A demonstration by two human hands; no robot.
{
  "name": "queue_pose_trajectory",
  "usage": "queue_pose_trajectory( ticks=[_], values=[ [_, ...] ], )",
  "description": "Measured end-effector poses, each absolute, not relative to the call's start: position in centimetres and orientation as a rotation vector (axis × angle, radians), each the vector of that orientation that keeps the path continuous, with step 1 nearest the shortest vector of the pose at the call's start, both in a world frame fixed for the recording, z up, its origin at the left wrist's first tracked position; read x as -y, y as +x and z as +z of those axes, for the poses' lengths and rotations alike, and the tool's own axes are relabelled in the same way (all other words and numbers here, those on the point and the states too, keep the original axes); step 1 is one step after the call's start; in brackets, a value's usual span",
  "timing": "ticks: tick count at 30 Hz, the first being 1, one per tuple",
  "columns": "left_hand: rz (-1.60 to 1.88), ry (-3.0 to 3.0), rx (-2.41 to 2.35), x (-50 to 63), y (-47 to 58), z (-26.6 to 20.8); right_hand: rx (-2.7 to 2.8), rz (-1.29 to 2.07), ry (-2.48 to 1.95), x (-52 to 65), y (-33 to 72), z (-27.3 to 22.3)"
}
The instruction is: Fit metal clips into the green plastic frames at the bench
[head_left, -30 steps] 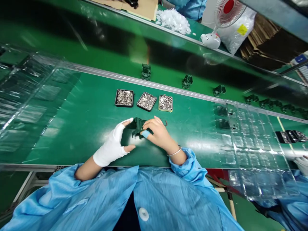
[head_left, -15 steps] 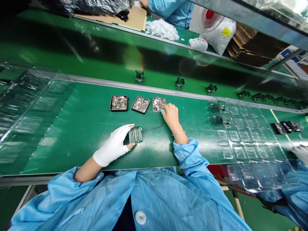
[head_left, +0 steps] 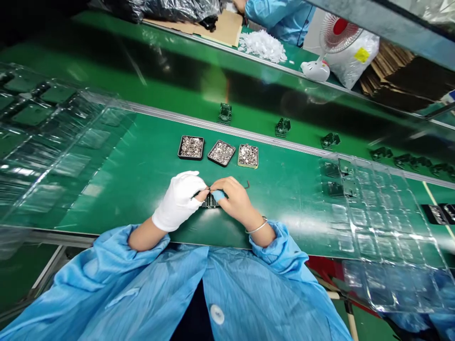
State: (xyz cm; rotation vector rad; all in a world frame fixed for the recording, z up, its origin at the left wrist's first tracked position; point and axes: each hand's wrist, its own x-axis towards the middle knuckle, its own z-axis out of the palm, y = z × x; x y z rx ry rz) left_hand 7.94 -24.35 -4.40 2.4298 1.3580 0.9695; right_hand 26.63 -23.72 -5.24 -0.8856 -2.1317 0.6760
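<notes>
My left hand (head_left: 180, 199), in a white glove with bare fingertips, is closed in a pinch at the middle of the bench. My right hand (head_left: 234, 201), with a blue cover on its thumb, is also pinched, its fingertips meeting the left ones. A tiny dark item shows between them, too small to name. Directly below the fingertips is a dark green slotted plastic housing (head_left: 212, 202), partly hidden by both hands. Behind the right hand, the bent end of a hex key (head_left: 248, 184) shows. Farther back stand a left tray (head_left: 191, 157), a middle tray (head_left: 218, 162) and a right tray (head_left: 248, 166), holding small metal parts.
Several similar housings, one a dark green housing (head_left: 225, 112), stand along the strip behind the metal rail (head_left: 170, 115). A clear blister tray (head_left: 369, 213) overhangs the front edge at right, and stacked clear trays (head_left: 53, 142) lie at left. A fan (head_left: 337, 33) stands beyond.
My right hand has left the right parts tray and come down to meet my left fingertips. The left hand has shifted from gripping the housing's sides to a pinch above it. The view has turned slightly.
</notes>
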Motion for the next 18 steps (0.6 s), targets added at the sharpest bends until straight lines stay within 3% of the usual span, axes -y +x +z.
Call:
queue_pose_trajectory(
  ticks=[5,12,18],
  values=[
    [0.956,2.469,-1.504,24.7,7.6,-5.2,2.078,0.749,-1.078,23.7,26.0,-6.0],
    [0.828,1.836,-1.315,24.6,7.4,-7.4,2.067,0.729,-1.218,23.4,25.9,-6.6],
    [0.832,1.697,-1.305,24.6,7.7,-8.7,2.120,0.670,-1.235,23.5,25.6,-7.2]
  ],
)
